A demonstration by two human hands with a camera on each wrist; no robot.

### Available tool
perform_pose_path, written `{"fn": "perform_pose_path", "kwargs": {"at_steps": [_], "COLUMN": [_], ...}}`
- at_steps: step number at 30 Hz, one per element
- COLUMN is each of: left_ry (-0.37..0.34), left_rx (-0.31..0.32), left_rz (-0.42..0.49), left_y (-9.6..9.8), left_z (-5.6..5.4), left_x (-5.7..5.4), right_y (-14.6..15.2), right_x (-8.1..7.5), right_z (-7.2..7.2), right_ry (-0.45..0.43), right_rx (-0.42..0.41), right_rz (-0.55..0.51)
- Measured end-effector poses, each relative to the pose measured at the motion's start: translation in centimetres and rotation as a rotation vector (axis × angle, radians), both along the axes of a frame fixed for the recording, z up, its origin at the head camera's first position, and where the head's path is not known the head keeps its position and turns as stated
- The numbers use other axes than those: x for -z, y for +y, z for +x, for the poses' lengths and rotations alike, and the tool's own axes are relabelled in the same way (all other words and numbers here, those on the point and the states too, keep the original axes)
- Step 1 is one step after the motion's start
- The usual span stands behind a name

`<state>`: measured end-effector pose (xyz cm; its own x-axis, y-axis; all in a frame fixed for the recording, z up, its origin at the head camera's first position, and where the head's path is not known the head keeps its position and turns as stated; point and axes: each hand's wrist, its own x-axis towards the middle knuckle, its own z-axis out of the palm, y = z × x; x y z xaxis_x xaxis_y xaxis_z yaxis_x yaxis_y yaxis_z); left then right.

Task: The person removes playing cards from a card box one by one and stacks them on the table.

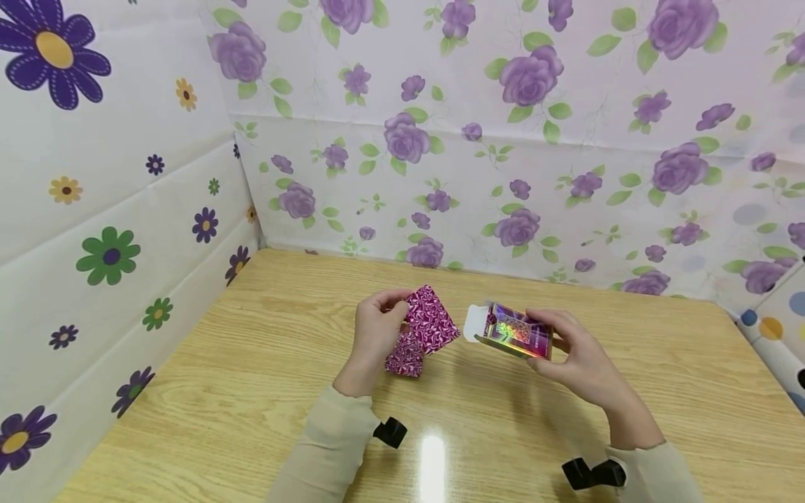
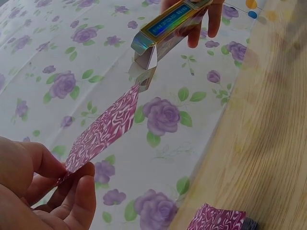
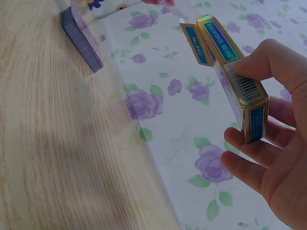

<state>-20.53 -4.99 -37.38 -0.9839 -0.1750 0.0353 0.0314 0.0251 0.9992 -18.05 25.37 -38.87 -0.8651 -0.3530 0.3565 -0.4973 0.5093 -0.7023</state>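
Note:
My left hand [image 1: 377,332] pinches a magenta-and-white patterned playing card [image 1: 431,320] by one edge, between thumb and fingers. It looks thin in the left wrist view, but I cannot tell if it is a single card. Below it, a stack of matching cards [image 1: 405,358] lies on the table, its dark side edges visible in the right wrist view. To the right, my right hand [image 1: 581,360] grips a shiny purple-and-gold card box [image 1: 518,331] by its far end. The box is tilted in the air, its open white flap [image 1: 476,323] pointing toward the card, apart from it.
A light wooden table [image 1: 220,391] lies beneath both hands. Flowered cloth [image 1: 402,188] hangs behind the table, and another patterned cloth [image 1: 126,209] along its left side. Black straps [image 1: 391,432] are on the wrists.

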Motion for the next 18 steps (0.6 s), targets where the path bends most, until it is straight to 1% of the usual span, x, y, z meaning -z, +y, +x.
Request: {"fn": "perform_pose_path", "kwargs": {"at_steps": [6, 11, 14, 18], "left_ry": [0.005, -0.006, -0.001, 0.004], "left_rx": [-0.006, -0.012, -0.01, -0.01], "left_rz": [-0.018, -0.055, -0.071, -0.065], "left_y": [-0.07, -0.09, -0.09, -0.2], "left_z": [-0.1, -0.18, -0.24, -0.3], "left_x": [0.21, 0.21, 0.2, 0.34], "right_y": [-0.01, 0.0, 0.0, -0.02], "right_x": [0.05, 0.05, 0.01, 0.03], "right_z": [0.05, 0.0, -0.01, 0.03], "right_ry": [-0.001, 0.0, 0.001, 0.0], "right_rx": [0.003, 0.001, 0.002, 0.003], "right_rz": [0.002, 0.0, 0.0, 0.005]}}
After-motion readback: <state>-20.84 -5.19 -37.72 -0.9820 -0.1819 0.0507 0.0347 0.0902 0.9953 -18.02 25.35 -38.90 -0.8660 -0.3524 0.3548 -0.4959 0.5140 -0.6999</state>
